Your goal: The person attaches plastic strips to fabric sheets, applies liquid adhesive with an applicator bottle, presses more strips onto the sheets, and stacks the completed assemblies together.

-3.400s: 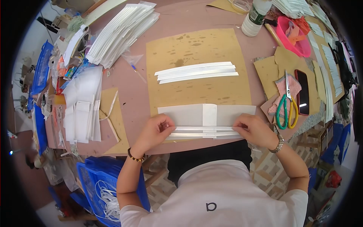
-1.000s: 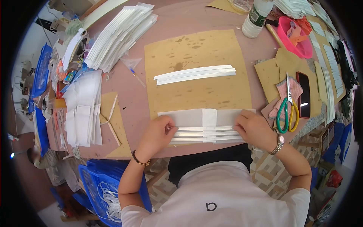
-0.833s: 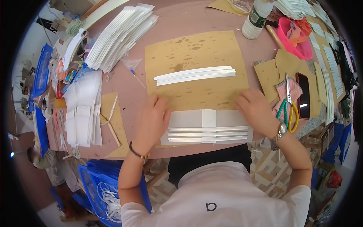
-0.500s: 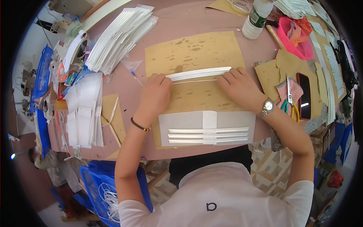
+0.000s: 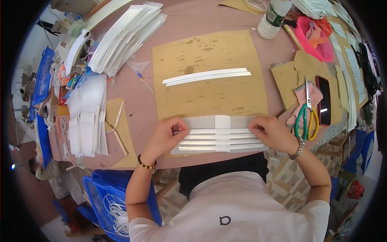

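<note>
My left hand [image 5: 168, 135] pinches the left end of a white strip [image 5: 217, 131], and my right hand [image 5: 273, 134] pinches its right end. The strip stretches between them, at the top of a row of similar white strips [image 5: 221, 142]. Those lie across a translucent white sheet [image 5: 197, 122] with a white band [image 5: 222, 122] down its middle. Whether the held strip touches the sheet, I cannot tell. Farther up, more white strips [image 5: 207, 76] rest side by side on stained brown paper [image 5: 209, 97].
At left lie a stack of white strips [image 5: 125, 40] and white sheets [image 5: 86, 117]. Scissors [image 5: 308, 101] on a pink cloth [image 5: 316, 96], a phone [image 5: 323, 99], a pink basin [image 5: 314, 38] and a bottle [image 5: 273, 20] are at right. A blue basket [image 5: 96, 193] stands below the table's left side.
Both hands have come down from the brown paper toward me, carrying one strip to the top of the row on the sheet. The other strips on the brown paper stay behind.
</note>
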Demonstrator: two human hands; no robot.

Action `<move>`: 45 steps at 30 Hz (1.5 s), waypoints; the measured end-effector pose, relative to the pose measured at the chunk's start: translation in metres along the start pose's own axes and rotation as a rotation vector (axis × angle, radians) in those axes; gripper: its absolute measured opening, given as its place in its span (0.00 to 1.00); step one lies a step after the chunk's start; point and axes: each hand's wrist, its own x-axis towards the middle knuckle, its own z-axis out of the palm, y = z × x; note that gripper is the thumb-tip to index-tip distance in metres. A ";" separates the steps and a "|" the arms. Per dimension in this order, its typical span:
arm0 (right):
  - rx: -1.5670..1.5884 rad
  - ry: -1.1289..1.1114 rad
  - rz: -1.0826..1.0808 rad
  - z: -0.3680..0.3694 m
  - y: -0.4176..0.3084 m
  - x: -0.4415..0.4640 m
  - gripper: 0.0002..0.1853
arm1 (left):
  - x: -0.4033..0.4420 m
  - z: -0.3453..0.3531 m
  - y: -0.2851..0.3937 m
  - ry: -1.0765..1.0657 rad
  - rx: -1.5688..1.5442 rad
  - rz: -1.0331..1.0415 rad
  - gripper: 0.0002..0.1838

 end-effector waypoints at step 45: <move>0.144 -0.011 0.080 -0.012 -0.006 0.013 0.05 | 0.015 -0.009 0.012 0.035 -0.030 0.071 0.01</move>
